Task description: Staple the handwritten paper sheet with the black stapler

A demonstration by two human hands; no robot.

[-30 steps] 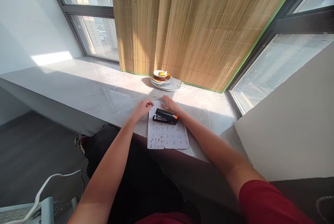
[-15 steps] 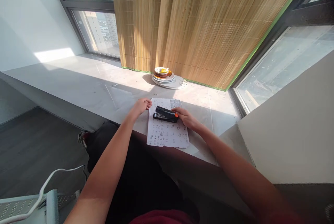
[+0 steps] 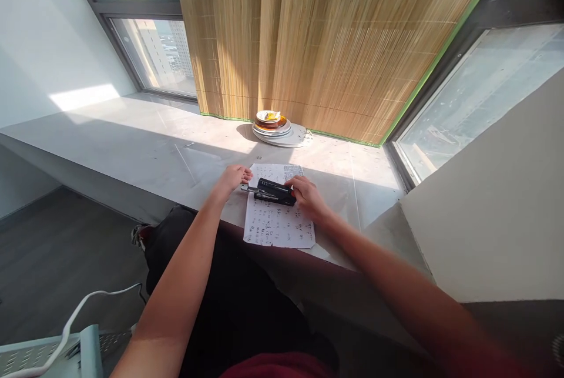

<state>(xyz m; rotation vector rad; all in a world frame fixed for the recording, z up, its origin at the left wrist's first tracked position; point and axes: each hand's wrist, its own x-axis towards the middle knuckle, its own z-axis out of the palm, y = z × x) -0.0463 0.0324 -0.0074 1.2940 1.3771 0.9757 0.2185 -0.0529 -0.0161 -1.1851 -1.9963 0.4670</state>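
Note:
A black stapler (image 3: 274, 191) lies across a sheet of handwritten paper (image 3: 279, 225) on the ledge. From its left end a metal staple tray (image 3: 249, 189) sticks out. My right hand (image 3: 307, 194) grips the rear end of the stapler, its fingers and thumb around the orange-red part there, which is mostly covered. Close to the paper's upper left edge, my left hand (image 3: 235, 179) rests with loosely curled fingers, just above the tip of the tray. Nothing shows in its fingers, and I see no grip on the stapler.
Stacked plates (image 3: 272, 128) stand at the back of the ledge (image 3: 145, 140), before a bamboo blind (image 3: 308, 43). Windows flank the blind. A white wall (image 3: 489, 201) borders the right side. At lower left a white cable (image 3: 73, 316) runs over a pale perforated object.
The metal staple tray has slid out of the stapler's left end. My right fingers have closed further over the orange-red part. The camera view has shifted slightly.

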